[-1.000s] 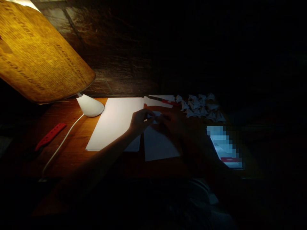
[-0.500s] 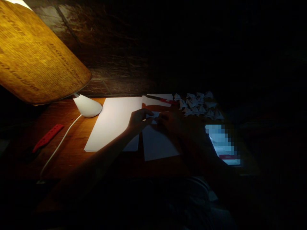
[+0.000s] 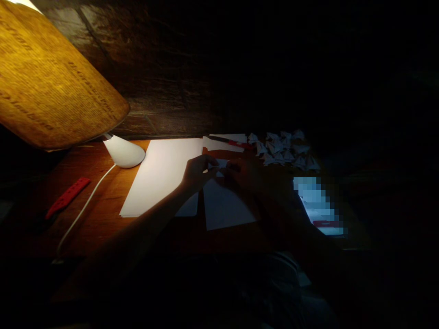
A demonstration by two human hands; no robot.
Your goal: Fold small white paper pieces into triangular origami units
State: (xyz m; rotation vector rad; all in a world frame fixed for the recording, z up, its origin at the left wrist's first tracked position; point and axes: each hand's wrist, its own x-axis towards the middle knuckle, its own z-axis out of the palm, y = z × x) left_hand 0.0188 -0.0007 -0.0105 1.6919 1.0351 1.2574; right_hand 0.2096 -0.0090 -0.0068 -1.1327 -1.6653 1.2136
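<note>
Between my two hands is a small folded piece of paper (image 3: 221, 163), pale in the shadow. My left hand (image 3: 199, 168) pinches its left side with thumb and fingers. On its right side my right hand (image 3: 239, 171) grips it too, though the fingers there are very dark. Beneath and nearer to me lies a sheet of white paper (image 3: 226, 208) on the wooden table (image 3: 103, 228). A stack of white paper (image 3: 168, 176) lies to the left, partly covered by my left forearm.
A lamp (image 3: 123, 153) with a printed yellow shade (image 3: 65, 82) stands at left, its white cord (image 3: 87, 201) crossing the table. Near it lies a red-handled object (image 3: 68, 196). Several folded paper shapes (image 3: 281, 148), a red-and-black cutter (image 3: 229, 141) and a lit screen (image 3: 318, 205) are also there.
The folded paper is tilted slightly differently between my fingers, and my right hand's fingers have shifted a little. The view has moved marginally; everything else stays in place.
</note>
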